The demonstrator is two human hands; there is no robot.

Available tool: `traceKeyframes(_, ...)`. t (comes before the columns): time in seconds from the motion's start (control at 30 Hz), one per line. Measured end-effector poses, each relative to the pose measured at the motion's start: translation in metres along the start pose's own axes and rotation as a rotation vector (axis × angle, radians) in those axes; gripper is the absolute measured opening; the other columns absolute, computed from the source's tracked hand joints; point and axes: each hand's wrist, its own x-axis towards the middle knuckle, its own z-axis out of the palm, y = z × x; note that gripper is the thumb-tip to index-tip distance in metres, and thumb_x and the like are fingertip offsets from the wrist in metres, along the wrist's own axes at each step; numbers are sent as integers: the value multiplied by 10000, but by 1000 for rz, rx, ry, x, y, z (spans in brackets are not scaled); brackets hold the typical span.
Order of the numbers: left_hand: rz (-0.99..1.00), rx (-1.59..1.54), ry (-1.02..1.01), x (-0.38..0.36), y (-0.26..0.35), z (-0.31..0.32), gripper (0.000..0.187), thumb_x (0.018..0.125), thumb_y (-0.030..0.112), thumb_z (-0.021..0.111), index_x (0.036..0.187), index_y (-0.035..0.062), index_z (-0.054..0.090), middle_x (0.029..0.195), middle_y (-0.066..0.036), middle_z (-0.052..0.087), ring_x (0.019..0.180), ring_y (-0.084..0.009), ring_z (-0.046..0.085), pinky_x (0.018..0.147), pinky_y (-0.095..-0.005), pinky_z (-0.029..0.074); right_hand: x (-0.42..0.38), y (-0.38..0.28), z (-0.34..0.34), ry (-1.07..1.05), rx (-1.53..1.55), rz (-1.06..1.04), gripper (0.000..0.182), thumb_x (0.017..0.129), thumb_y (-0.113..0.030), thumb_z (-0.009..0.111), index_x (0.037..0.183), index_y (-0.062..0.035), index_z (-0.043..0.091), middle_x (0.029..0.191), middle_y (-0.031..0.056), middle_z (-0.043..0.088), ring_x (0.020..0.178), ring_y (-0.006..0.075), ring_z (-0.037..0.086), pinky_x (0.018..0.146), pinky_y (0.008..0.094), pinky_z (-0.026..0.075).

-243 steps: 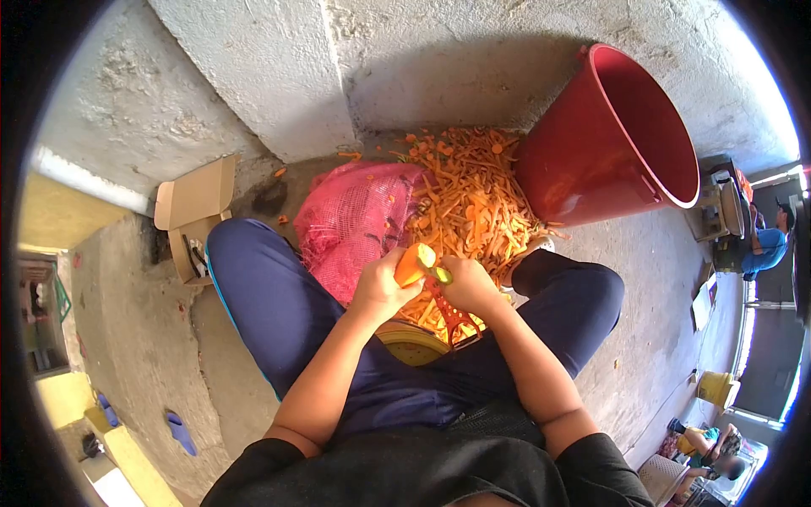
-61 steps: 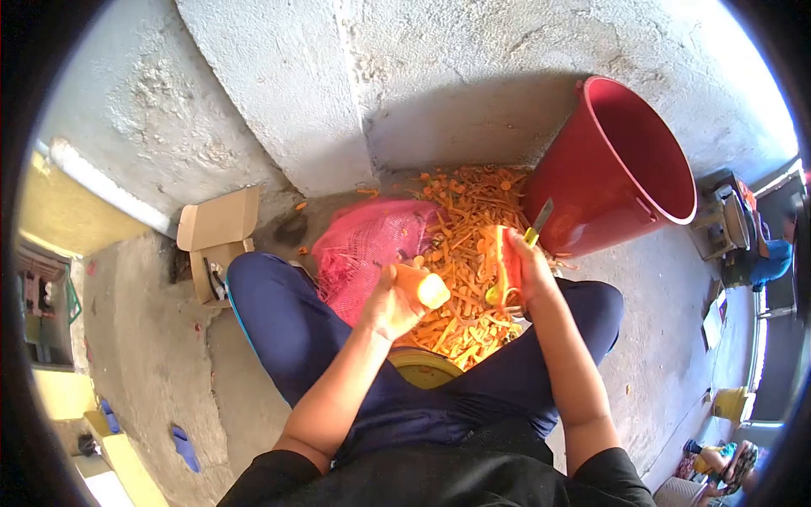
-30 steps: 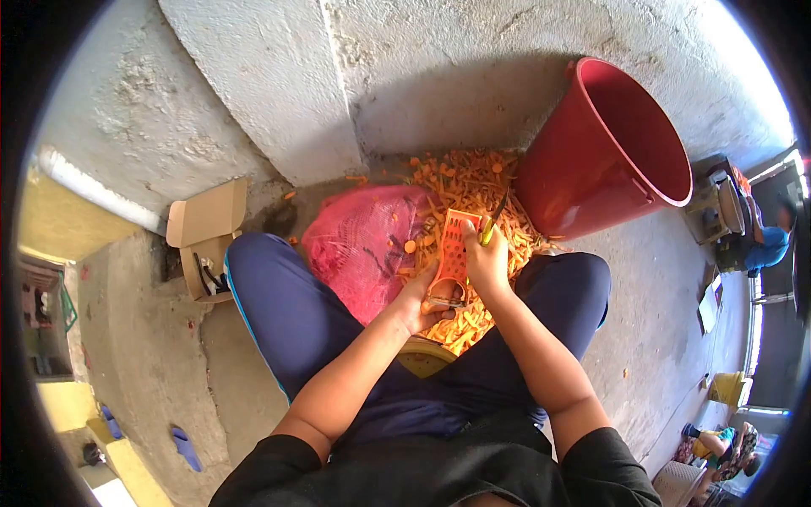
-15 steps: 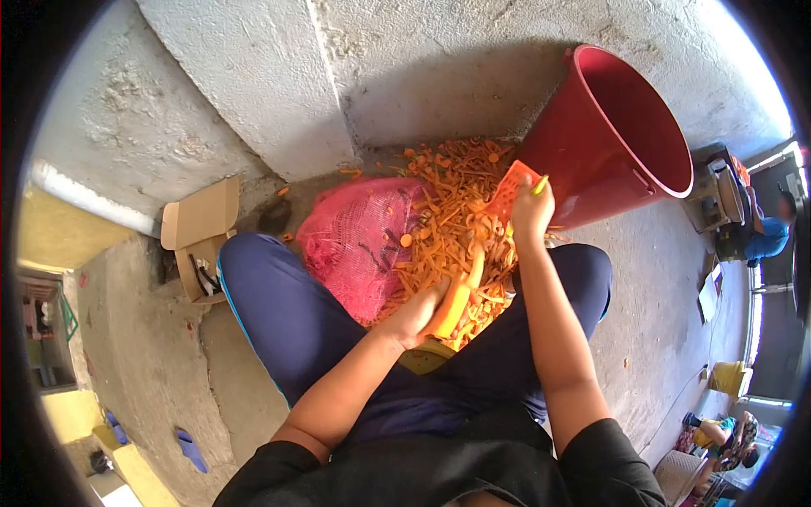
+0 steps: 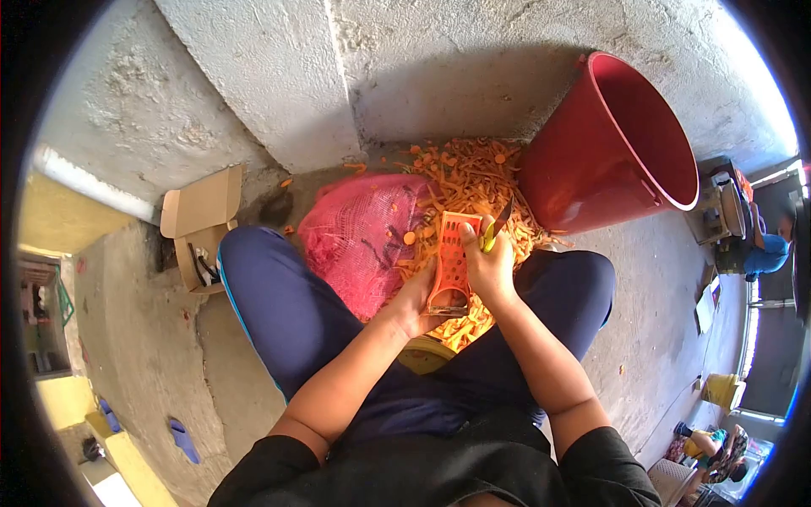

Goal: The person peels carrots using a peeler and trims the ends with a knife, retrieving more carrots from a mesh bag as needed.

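My right hand (image 5: 492, 269) grips a flat orange slotted tool (image 5: 454, 253) together with a small knife (image 5: 497, 226) that has a yellow-green handle and dark blade. Beside the tool's lower end, my left hand (image 5: 414, 297) is closed; what its fingers hold is hidden behind the tool. Orange peelings and slices (image 5: 469, 182) lie heaped beyond both hands, between my knees. A pink mesh sack (image 5: 359, 237) rests left of the heap. The rim of a yellowish container (image 5: 427, 346) shows below my hands.
A large red bucket (image 5: 566, 160) leans at the right of the heap against the wall (image 5: 439, 68). An open cardboard box (image 5: 198, 207) sits at the left. Blue slippers (image 5: 183, 441) lie farther left. Two people, a yellow bucket (image 5: 722, 390) and baskets appear at far right.
My right hand has brought the slotted tool down and left, next to my left hand. The orange piece seen in my left hand is no longer visible. The view has shifted slightly.
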Motion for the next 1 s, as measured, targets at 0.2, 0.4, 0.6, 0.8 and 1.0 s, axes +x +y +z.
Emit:
traceKeyframes(0.2, 39, 64, 86, -1, -3, 6, 347, 897, 341, 313, 1013, 66, 489, 842, -63, 571, 719, -173, 567, 616, -301, 491, 0, 8, 3, 103, -140, -72, 193, 834, -173, 511, 739, -16, 451, 598, 57, 461, 555, 126, 402, 526, 285, 367)
traceKeyframes(0.4, -16, 247, -20, -3, -16, -17, 374, 890, 406, 300, 942, 86, 485, 737, -37, 516, 627, -136, 501, 565, -272, 443, 62, 32, -41, 548, -307, -72, 190, 833, -199, 506, 813, -14, 467, 631, 145, 515, 530, 231, 473, 520, 318, 403)
traceKeyframes(0.6, -88, 83, 15, 8, -3, -27, 426, 865, 470, 321, 956, 90, 489, 816, -56, 535, 669, -148, 517, 558, -300, 453, 26, 15, -26, 270, -69, 17, 177, 846, -189, 495, 768, -30, 486, 596, 32, 440, 568, 97, 378, 528, 262, 355)
traceKeyframes(0.8, 22, 34, 49, 3, -3, -6, 396, 869, 439, 338, 1041, 114, 486, 925, -48, 572, 759, -162, 573, 584, -298, 488, 2, 1, -4, 35, -72, -34, 143, 836, -120, 484, 814, 20, 505, 634, 100, 555, 567, 145, 555, 510, 281, 448)
traceKeyframes(1.0, -17, 12, -40, 3, -4, -5, 426, 894, 427, 254, 1101, 117, 460, 947, -30, 565, 807, -167, 558, 658, -311, 480, 0, 0, -2, 65, -33, -2, 211, 837, -171, 508, 698, -26, 443, 579, 28, 421, 546, 110, 379, 498, 281, 335)
